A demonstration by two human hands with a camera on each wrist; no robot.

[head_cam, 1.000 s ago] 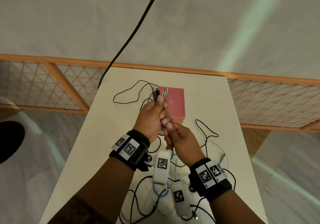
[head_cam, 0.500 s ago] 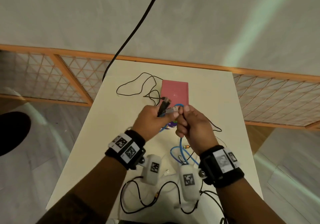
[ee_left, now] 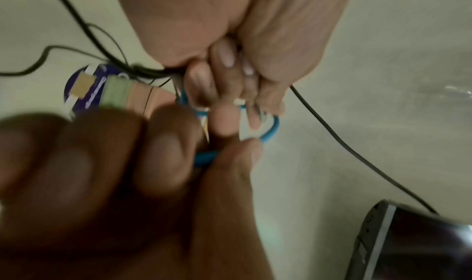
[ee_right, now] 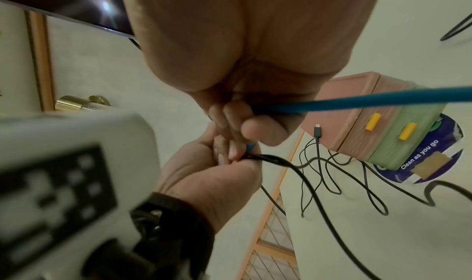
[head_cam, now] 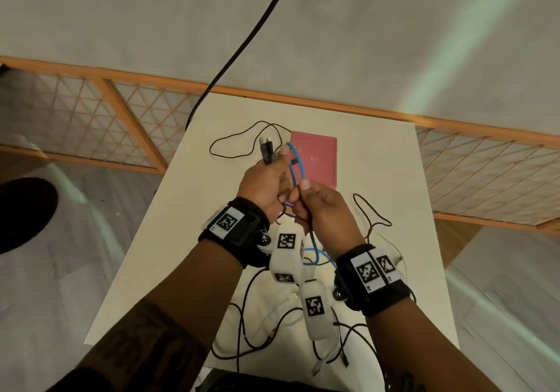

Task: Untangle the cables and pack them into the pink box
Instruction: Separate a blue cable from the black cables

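Observation:
Both hands are raised over the white table [head_cam: 378,179], just in front of the pink box [head_cam: 315,158], whose lid is closed. My left hand [head_cam: 277,164] grips the black cable's plugs [head_cam: 266,151], which stick up from the fist, and one end of a blue cable [head_cam: 295,164] that loops above it. My right hand [head_cam: 300,191] pinches the blue cable's other leg; the cable hangs below to the table. In the right wrist view my right hand [ee_right: 237,123] holds the blue cable [ee_right: 357,100] and my left hand [ee_right: 230,157] clasps black cable [ee_right: 281,163]. The left wrist view is blurred.
Loose black cables [head_cam: 230,146] lie left of the box and more tangle near the table's front edge [head_cam: 272,331]. A purple sticker [ee_right: 421,163] lies under the box's green base [ee_right: 398,139]. A thick black cord [head_cam: 242,46] hangs down behind the table. A wooden lattice fence [head_cam: 91,113] stands beyond.
The blue cable now stands in a taller loop above my left fist. My right hand has shifted its pinch lower along it, closer to me.

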